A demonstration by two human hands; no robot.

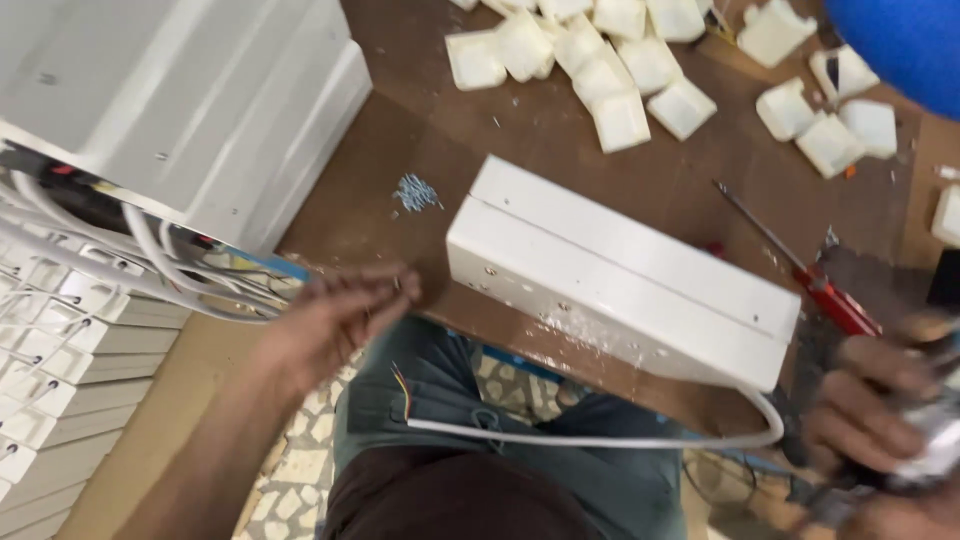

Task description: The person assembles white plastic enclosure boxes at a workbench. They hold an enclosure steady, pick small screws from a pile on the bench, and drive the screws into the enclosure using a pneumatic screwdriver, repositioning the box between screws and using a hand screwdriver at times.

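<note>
At frame centre a long white box (pixel 620 275) lies on the brown tabletop (pixel 400 140) — rigid, probably light, best gripped by its long sides — left hand (pixel 335 320) fingers loosely pinched, right hand (pixel 880 405) clutching a blurred tool (pixel 935 440).

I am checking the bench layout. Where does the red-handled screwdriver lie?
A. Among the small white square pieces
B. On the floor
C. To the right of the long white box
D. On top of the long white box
C: the red-handled screwdriver lies on the brown table, just right of the long white box.
</note>
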